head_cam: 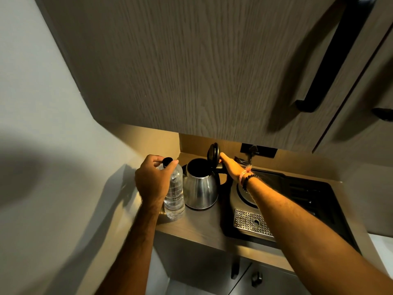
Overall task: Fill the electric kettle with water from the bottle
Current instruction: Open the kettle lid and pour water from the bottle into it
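1 clear plastic water bottle with a black cap (174,193) is standing on the wood-grain desk (204,224), and 1 stainless-steel electric kettle with a raised black lid (201,188) is sitting beside it. 2 bare hands are showing: 1 left hand (152,179) and 1 right hand (230,167). 2 bracelets are circling the right wrist, 1 pale pink string band (243,175) and 1 dark beaded band (249,181). 1 perforated metal drip tray (251,223) is lying on the black appliance. 2 long black cabinet handles, 1 full (333,58) and 1 partial (382,113), are hanging above.
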Available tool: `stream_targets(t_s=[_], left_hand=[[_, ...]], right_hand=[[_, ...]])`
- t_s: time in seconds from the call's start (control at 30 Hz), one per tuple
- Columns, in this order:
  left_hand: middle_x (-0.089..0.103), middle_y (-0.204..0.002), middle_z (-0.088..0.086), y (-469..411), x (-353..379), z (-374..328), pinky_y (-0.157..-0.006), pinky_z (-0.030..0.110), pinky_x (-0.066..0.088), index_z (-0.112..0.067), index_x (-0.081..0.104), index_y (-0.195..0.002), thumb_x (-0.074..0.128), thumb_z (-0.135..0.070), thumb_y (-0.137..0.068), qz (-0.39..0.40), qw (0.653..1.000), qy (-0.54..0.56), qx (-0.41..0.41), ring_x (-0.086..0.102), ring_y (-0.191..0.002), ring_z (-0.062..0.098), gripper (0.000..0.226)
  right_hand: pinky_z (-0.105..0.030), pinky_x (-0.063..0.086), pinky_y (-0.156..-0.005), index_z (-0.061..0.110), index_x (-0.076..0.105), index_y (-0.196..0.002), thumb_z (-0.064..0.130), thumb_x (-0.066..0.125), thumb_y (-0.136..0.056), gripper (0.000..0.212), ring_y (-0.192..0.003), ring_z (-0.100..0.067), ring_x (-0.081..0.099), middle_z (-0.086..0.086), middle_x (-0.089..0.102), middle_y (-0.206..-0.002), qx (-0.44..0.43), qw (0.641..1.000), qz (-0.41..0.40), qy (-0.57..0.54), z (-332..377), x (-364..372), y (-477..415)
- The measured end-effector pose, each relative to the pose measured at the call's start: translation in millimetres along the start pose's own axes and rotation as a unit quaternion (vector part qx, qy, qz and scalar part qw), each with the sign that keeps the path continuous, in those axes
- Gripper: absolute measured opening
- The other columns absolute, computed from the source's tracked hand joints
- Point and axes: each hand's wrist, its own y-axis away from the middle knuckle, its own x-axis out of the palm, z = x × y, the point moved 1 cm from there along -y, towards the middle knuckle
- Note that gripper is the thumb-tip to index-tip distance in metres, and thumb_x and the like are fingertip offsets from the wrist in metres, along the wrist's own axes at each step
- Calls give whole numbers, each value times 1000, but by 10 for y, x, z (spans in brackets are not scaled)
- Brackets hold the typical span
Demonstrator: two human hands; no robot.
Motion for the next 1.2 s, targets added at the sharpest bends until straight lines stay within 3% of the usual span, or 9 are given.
stream_targets(t_s=[0.23,0.33,0.4,0.5,0.67,0.73,0.87,1.03,1.2], left_hand=[[76,-98,5,11,47,-93,-74,25,52,-10,72,-103,82,-30,-78,-36,998,55,0,71,-89,20,34],[72,-104,9,58,52,-166,-78,39,55,-9,73,-104,81,-30,-79,-87,994,53,50,64,-97,23,33],[68,-103,9,223,136,-178,-78,35,54,-8,73,-105,81,-29,-80,-102,987,52,109,61,-95,23,33],[61,-105,-2,753,387,-85,-80,12,46,-12,70,-114,78,-27,-83,-16,983,60,174,56,-94,10,34],[62,-100,-1,1419,854,401,-76,24,52,-12,73,-107,77,-15,-75,150,985,27,79,64,-89,15,32],[64,-101,0,1519,995,579,-76,24,47,-15,74,-102,77,-17,-73,193,980,-44,21,63,-93,21,29],[67,-112,-3,1573,1151,828,-88,36,49,-22,72,-107,71,-29,-81,230,948,-217,40,58,-109,23,28],[64,-122,-4,1530,1262,934,-92,32,48,-22,68,-117,65,-32,-89,251,929,-263,68,55,-117,20,30],[62,-123,-6,1470,1226,907,-92,31,49,-23,66,-117,65,-37,-91,253,926,-273,66,55,-116,18,30]], right_hand=[[-68,-20,-111,35,68,-120,77,9,-78,84,-149,-32,27,-3,52,-151,-10,1000,-7,22,-36,14,-16],[-68,-21,-110,38,66,-120,75,10,-79,79,-148,-31,27,-3,50,-152,-19,999,-8,27,-28,9,3],[-68,-16,-113,35,62,-126,74,12,-79,79,-148,-31,27,-5,46,-154,-23,999,-8,38,-39,1,5],[-68,5,-119,25,49,-142,67,18,-82,80,-146,-34,32,-10,41,-155,-43,996,-9,78,-35,-7,2],[-47,20,-125,11,29,-155,29,39,-105,54,-151,-33,27,-13,26,-165,-69,978,-62,184,-45,9,-96],[-50,19,-125,9,22,-157,15,46,-102,60,-152,-39,23,-17,14,-167,-109,952,-77,275,-58,6,-139],[-66,15,-121,17,11,-159,12,53,-97,75,-153,-49,-2,-17,-3,-169,-116,900,-74,413,-120,-19,-170],[-72,0,-116,32,-9,-157,14,55,-94,91,-151,-48,-19,-13,-15,-167,-77,906,-73,411,-204,-7,-181],[-71,-1,-116,33,-11,-156,11,51,-95,90,-151,-46,-20,-13,-18,-167,-74,911,-70,400,-228,-9,-199]])
